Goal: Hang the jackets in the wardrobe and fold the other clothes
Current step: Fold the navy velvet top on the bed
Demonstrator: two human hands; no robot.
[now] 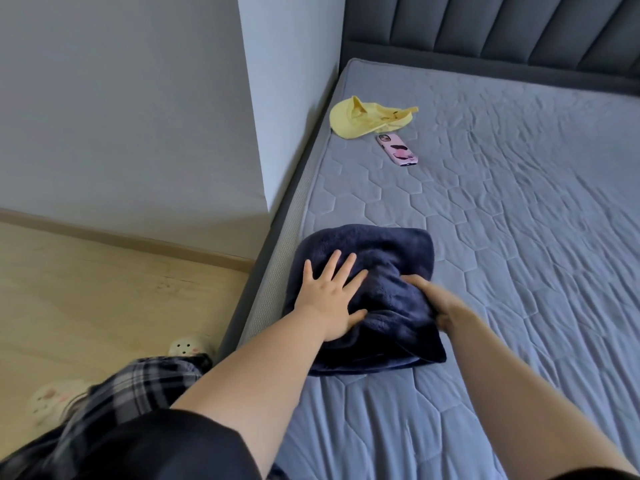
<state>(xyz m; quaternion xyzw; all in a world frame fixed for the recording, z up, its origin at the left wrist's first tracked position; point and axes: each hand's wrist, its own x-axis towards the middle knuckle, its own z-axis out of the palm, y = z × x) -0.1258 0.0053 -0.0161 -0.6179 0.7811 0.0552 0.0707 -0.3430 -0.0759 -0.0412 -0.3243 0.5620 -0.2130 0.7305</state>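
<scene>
A dark navy fleece garment [381, 251] lies folded into a thick bundle near the left edge of the bed. My left hand [330, 296] presses flat on its left half with the fingers spread. My right hand [438, 299] grips the right part of the bundle, its fingers curled into the fabric and slightly blurred. A folded edge of the garment bulges up between my two hands.
The grey quilted mattress [502, 209] stretches right and back to a padded headboard [502, 32]. A yellow cap [360, 117] and a pink phone [397, 149] lie near the wall corner. A white wall [291, 98] juts beside the bed; wooden floor [104, 289] lies left.
</scene>
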